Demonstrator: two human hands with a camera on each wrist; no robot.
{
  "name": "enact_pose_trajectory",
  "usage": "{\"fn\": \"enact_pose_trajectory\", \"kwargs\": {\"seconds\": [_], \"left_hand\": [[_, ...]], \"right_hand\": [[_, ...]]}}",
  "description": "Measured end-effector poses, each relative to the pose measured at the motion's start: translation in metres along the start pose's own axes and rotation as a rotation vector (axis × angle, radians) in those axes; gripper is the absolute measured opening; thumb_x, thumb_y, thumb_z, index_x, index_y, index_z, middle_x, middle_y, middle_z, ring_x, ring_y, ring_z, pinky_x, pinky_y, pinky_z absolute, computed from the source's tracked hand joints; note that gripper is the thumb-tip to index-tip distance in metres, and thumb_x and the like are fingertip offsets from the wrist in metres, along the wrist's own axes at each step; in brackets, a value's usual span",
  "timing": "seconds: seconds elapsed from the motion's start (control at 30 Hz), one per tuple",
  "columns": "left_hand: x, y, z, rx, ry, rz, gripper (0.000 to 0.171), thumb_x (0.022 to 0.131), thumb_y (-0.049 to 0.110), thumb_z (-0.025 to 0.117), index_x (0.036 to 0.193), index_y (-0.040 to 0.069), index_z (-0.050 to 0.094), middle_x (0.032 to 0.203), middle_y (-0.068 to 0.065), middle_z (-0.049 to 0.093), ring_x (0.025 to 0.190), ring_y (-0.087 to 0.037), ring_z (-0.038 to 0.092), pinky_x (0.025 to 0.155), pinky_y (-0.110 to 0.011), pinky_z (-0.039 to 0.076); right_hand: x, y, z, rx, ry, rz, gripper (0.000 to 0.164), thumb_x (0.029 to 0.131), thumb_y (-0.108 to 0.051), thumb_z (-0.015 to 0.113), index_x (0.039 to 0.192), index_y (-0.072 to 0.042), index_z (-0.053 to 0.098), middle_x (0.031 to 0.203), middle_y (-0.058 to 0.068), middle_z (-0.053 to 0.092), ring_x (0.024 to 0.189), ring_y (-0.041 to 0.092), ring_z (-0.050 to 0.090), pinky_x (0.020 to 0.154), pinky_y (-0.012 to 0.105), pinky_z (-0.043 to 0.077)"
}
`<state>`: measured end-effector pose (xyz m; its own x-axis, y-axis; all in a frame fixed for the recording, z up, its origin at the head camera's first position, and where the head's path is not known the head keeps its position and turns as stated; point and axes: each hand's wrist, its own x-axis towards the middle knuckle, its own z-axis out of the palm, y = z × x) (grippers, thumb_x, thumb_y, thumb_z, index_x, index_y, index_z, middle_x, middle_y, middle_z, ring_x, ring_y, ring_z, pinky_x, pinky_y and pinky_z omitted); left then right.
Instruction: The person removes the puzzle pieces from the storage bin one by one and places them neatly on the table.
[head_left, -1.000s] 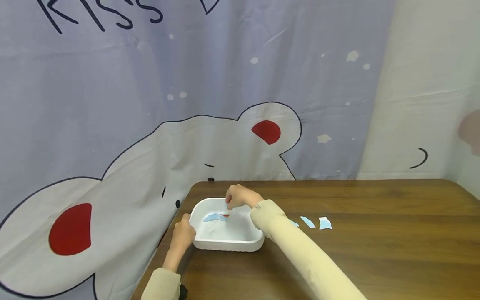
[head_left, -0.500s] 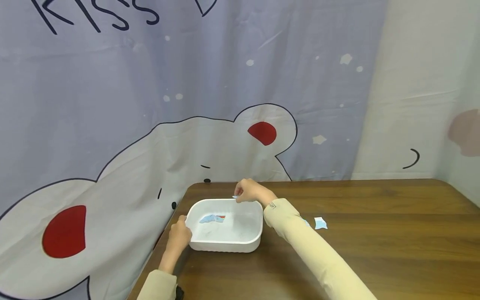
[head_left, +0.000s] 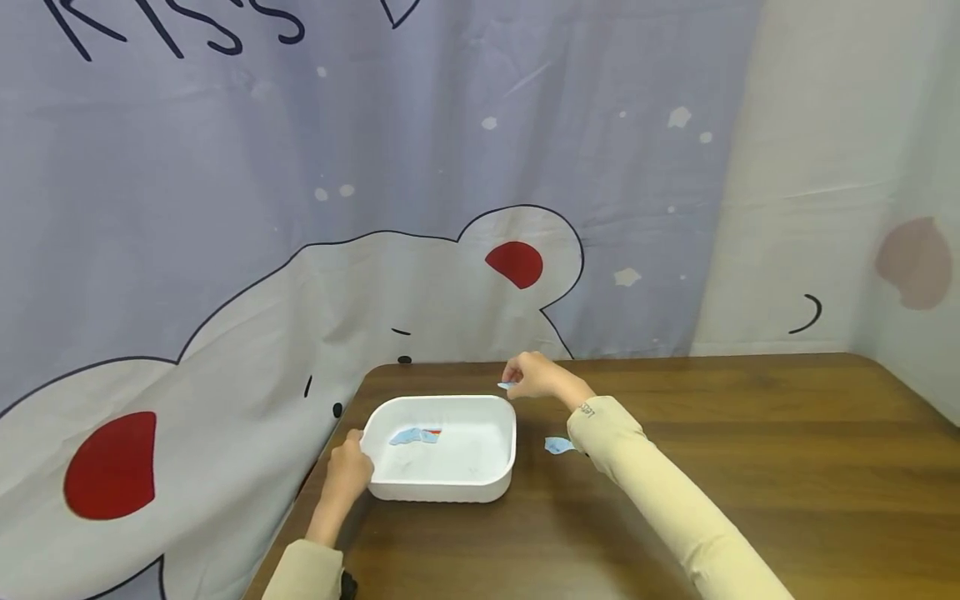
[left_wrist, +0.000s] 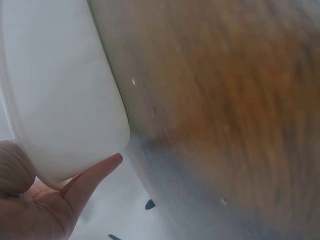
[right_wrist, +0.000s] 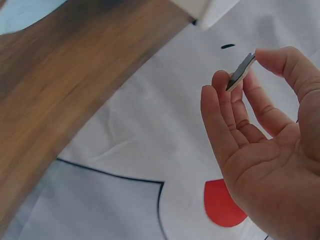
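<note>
A white plastic tub [head_left: 442, 490] stands on the wooden table, its near end toward my left hand [head_left: 348, 467]. That hand grips the tub's left side; in the left wrist view its fingers and thumb lie about the tub's corner. Inside the tub lie light blue paper scraps [head_left: 411, 436], touching, one with a red streak. My right hand [head_left: 536, 377], just past the tub's far right corner, pinches a small torn paper scrap [right_wrist: 241, 72] between thumb and fingertips. On the table right of the tub lies another blue paper scrap [head_left: 558, 445], partly hidden by the right sleeve.
The wooden table [head_left: 720, 475] extends far to the right of the tub. A printed curtain [head_left: 420, 125] hangs along its back and left edges. A dark band [head_left: 348, 585] shows at the left cuff.
My right hand has left the tub's inside with the pinched scrap and moved right, past the rim. The left hand stays on the tub. The view has shifted slightly right.
</note>
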<state>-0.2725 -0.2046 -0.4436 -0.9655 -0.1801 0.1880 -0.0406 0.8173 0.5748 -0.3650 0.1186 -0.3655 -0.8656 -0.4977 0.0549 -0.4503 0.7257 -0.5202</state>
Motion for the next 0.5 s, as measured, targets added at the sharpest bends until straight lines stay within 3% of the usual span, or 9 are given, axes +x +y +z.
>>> {"fn": "enact_pose_trajectory", "kwargs": {"seconds": [0.5], "left_hand": [[-0.001, 0.002, -0.001, 0.004, -0.005, 0.005, 0.042, 0.081, -0.005, 0.043, 0.120, -0.015, 0.050, 0.104, -0.044, 0.060, 0.087, -0.054, 0.064, 0.070, -0.058, 0.050]], "right_hand": [[-0.041, 0.043, -0.022, 0.037, 0.053, -0.025, 0.018, 0.077, -0.007, 0.068, 0.093, 0.000, 0.069, 0.088, 0.010, 0.072, 0.082, 0.017, 0.064, 0.079, 0.031, 0.052]]}}
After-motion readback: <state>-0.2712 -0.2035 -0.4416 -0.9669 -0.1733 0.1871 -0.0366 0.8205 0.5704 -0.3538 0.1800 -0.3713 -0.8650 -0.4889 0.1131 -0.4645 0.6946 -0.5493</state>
